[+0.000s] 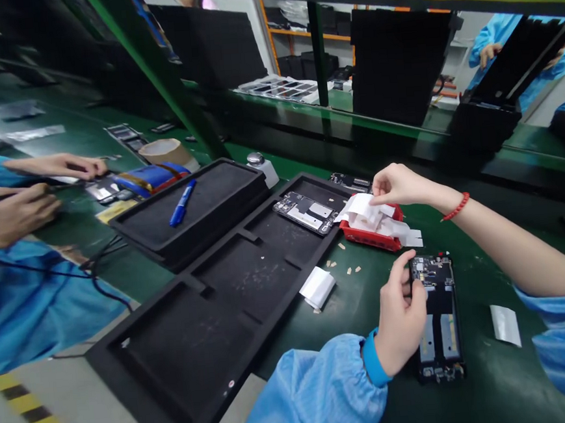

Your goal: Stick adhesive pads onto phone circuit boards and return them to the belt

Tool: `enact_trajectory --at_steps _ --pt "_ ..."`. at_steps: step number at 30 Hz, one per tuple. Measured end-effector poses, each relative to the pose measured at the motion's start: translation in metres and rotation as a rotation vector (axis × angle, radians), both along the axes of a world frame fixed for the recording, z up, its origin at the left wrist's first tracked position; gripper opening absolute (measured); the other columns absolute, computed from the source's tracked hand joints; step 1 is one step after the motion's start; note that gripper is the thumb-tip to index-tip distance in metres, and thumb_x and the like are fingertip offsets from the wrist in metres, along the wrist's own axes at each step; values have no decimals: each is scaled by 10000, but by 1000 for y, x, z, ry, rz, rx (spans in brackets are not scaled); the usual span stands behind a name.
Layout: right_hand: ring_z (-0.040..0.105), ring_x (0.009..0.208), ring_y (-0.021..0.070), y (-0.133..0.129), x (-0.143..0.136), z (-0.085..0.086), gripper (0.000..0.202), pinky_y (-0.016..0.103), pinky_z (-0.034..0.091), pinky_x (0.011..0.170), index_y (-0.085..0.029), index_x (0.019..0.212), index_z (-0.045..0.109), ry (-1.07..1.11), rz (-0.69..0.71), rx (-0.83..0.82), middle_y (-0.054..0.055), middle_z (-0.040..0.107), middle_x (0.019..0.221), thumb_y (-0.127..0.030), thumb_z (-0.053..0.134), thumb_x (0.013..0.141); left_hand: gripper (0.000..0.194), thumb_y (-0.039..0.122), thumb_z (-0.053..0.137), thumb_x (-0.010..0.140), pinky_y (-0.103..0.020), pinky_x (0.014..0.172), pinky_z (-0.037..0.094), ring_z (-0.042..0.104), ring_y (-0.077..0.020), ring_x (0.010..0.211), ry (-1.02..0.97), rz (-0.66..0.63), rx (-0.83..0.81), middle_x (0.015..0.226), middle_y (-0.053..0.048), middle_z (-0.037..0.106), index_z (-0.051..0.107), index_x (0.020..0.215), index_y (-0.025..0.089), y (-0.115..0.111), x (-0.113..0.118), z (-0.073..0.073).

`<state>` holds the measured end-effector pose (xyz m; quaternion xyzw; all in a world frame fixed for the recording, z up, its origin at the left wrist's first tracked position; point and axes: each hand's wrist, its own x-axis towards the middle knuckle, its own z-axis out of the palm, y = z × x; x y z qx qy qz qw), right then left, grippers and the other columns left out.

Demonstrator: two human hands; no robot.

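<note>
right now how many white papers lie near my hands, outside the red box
2: one paper beside the long black tray, another paper right of the nearest phone; more may be hidden.

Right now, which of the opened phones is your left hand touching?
The nearest opened phone, lying directly on the green bench; my left hand is at its edge. The similar one in the black tray is untouched.

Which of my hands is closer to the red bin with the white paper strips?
Your right hand: it is at the red bin, fingers on the white strips. Your left hand is farther off, beside the opened phone.
</note>
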<state>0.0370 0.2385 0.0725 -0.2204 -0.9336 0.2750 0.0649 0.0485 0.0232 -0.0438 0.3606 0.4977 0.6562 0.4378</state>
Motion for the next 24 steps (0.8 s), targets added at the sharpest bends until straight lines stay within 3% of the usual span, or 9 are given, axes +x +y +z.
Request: enact_trajectory --at_steps 7,11,16,20,24 --pt "626 527 149 5 21 -8 391 260 455 510 -166 607 672 -64 -91 -227 54 695 567 -489 786 796 455 213 566 894 -190 529 406 527 -96 609 -36 -12 4 851 -31 667 599 1347 175 -1 0 1" --pt "686 587 156 5 29 -14 362 250 525 540 -167 680 684 -10 -112 -331 75 753 680 -485 825 781 461 205 567 891 -198 578 476 615 -118 673 -46 11 10 900 -51 721 602 1349 168 0 -1 1" --pt "672 573 147 -5 37 -11 395 255 535 544 -165 701 638 134 -178 -347 64 715 637 -509 763 850 432 208 572 891 -215 654 543 679 -132 715 -41 57 30 897 -51 763 632 1316 156 1 -4 4" --pt "695 736 162 -54 72 -3 234 293 572 698 -183 783 646 373 -316 -173 43 721 780 -365 691 922 409 230 570 920 -224 742 584 740 -156 832 -63 120 38 968 -62 781 628 1316 147 -1 -8 12" --pt "681 1120 237 -130 114 -6 127 410 553 1012 -219 754 684 611 -452 162 74 702 1135 -222 724 875 352 208 610 933 -190 638 591 746 -139 717 77 271 119 848 -27 776 667 1275 150 -9 -11 20"
